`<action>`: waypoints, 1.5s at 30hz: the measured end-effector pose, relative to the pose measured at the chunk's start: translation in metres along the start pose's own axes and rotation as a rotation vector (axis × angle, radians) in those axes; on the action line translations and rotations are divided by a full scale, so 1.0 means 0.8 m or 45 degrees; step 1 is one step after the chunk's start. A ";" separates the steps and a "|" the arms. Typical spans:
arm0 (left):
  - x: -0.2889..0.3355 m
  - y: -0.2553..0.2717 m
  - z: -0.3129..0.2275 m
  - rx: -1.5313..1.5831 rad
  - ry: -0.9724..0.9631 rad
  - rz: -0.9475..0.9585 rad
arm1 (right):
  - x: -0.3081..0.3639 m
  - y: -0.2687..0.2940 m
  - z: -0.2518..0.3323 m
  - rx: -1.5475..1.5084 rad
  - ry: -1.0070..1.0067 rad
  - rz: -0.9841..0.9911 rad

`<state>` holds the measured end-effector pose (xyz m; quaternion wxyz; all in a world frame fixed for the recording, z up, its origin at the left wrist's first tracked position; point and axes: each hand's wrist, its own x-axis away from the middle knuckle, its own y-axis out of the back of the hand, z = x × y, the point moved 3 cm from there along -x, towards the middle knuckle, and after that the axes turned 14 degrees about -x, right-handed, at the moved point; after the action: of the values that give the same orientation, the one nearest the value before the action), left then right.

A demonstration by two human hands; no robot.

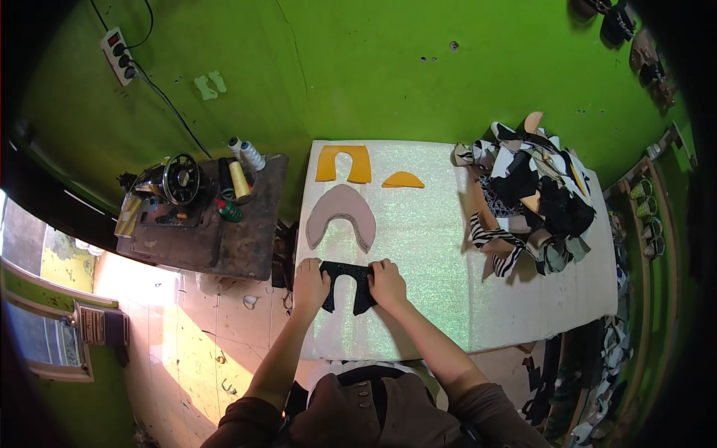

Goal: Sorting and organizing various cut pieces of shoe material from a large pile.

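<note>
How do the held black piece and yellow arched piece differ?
The left hand and right hand grip the black piece; the yellow arched piece lies untouched. The black piece is over the near half of the table; the yellow arched piece, by its far edge. Both have a rounded notch opening toward the near side.
</note>
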<state>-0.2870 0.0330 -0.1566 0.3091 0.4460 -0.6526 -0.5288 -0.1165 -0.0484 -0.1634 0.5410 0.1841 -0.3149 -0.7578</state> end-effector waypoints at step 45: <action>0.035 -0.001 -0.029 -0.430 -0.130 -0.278 | 0.020 -0.034 0.003 0.306 0.533 0.039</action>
<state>-0.2779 -0.0026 -0.1534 0.2868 0.4286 -0.5172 -0.6831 -0.1427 -0.0570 -0.1793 0.5801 0.3955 -0.2864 -0.6520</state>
